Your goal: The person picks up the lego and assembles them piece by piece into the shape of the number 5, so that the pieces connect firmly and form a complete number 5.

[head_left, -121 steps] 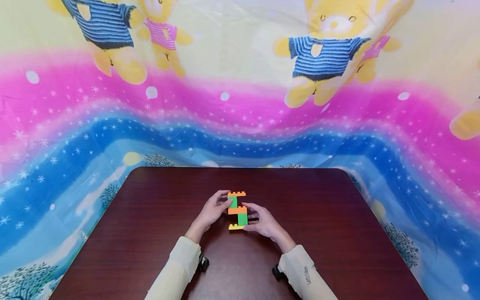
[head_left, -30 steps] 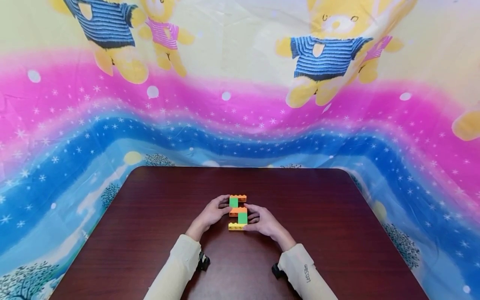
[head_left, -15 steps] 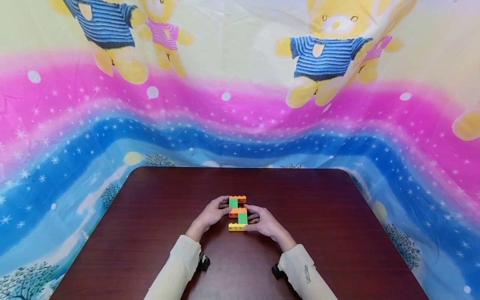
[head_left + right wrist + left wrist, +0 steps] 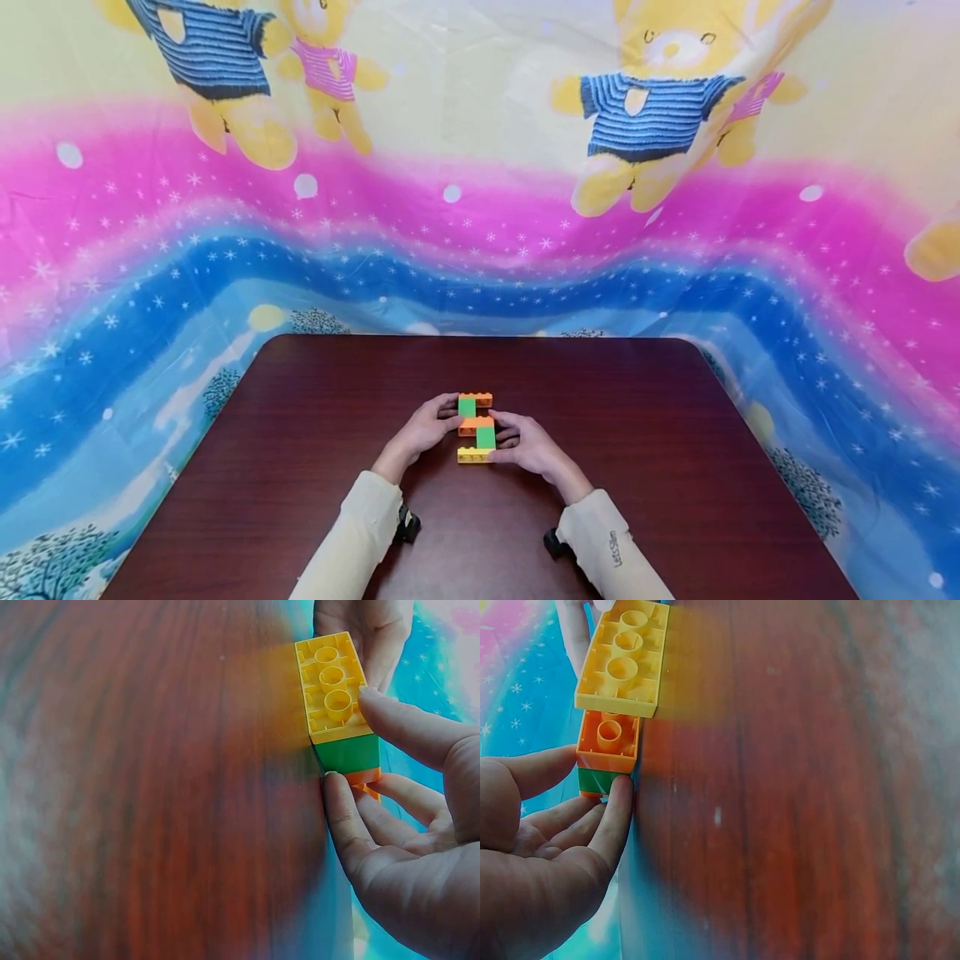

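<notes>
Building bricks are joined into one S-shaped piece in the head view: an orange brick at the far end, a green brick, a middle orange brick, another green brick and a yellow brick nearest me. From the left side my left hand holds it, thumb at the middle orange brick. On the right, my right hand grips it, its thumb against the yellow brick. Both wrist views show the yellow brick's hollow underside. Whether the piece touches the table cannot be told.
Beneath the hands is a dark reddish-brown wooden table with rounded far corners. A printed curtain with bears and snowflakes hangs behind and around it. A black wrist strap shows at the left cuff and another at the right.
Since four seconds ago the brick piece has tilted, so the bricks' hollow undersides now show in the head view, and its far end sits slightly nearer me. Over the last second it barely moves.
</notes>
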`<state>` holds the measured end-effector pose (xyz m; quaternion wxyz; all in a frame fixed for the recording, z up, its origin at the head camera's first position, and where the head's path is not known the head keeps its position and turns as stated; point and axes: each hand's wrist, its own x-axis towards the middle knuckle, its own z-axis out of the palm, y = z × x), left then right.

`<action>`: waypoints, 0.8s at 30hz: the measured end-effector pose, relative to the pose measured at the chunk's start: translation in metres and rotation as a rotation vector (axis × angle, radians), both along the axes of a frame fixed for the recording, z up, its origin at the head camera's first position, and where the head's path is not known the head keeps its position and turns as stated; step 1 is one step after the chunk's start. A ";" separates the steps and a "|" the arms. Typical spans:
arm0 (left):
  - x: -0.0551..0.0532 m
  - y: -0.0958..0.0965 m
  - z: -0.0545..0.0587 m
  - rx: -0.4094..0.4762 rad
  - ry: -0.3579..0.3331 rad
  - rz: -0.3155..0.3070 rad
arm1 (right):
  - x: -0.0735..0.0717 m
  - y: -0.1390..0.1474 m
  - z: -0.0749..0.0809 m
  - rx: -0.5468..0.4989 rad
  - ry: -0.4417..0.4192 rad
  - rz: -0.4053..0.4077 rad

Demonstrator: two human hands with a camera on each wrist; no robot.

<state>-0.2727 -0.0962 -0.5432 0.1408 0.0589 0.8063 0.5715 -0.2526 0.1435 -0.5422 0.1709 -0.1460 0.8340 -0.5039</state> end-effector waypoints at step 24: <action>-0.001 0.003 -0.001 -0.047 0.010 0.012 | -0.001 0.001 -0.001 -0.007 -0.006 0.000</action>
